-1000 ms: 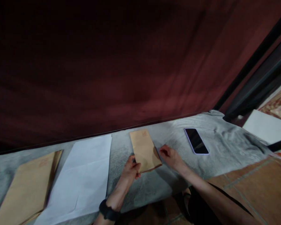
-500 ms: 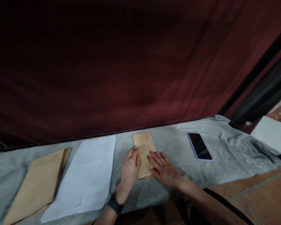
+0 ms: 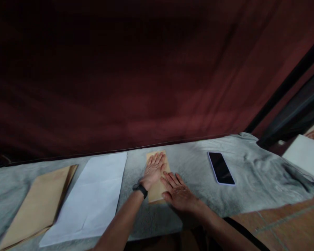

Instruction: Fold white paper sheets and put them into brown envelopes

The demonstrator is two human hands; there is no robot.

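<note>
A narrow brown envelope (image 3: 156,192) lies on the grey cloth in front of me, its long side running away from me. My left hand (image 3: 154,170) rests flat across its far half, fingers stretched toward the back, a black watch on the wrist. Over the right edge of the envelope lies my right hand (image 3: 176,191), palm down with fingers spread. Both hands touch the envelope and cover much of it. Left of them is a stack of white paper sheets (image 3: 94,195), and beyond that a stack of larger-looking brown envelopes (image 3: 39,204).
A phone with a lilac edge (image 3: 221,168) lies to the right on the grey cloth (image 3: 253,167). A dark red curtain (image 3: 146,87) hangs behind the table. Dark poles and a white panel (image 3: 306,155) stand at the right, above a tiled floor (image 3: 290,223).
My left hand has moved from the envelope's left edge up onto its far half and flattened out. The right hand stays on the right edge. The view has shifted slightly.
</note>
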